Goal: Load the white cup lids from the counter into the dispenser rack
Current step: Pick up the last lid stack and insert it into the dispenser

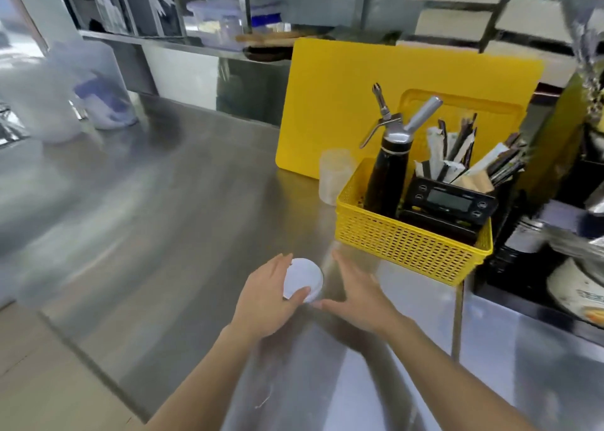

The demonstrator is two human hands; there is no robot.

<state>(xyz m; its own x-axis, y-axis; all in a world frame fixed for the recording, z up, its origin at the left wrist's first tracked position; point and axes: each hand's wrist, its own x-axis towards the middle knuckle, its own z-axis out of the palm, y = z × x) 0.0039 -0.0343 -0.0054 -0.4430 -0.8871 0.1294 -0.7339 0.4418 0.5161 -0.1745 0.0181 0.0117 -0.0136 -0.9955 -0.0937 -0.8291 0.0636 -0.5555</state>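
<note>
Gripped white lids (303, 278) in left hand (265, 303), thumb and fingers clamped on the stack over steel tabletop (157, 208). Held right hand (358, 291) spread open just beside, near yellow basket (411, 244).

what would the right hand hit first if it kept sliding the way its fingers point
Probably the yellow basket. The right hand lies open and flat just above the steel counter, fingers aimed up and slightly left toward the basket's near left corner. Depth is unclear, so it might slip just left of it instead.
</note>
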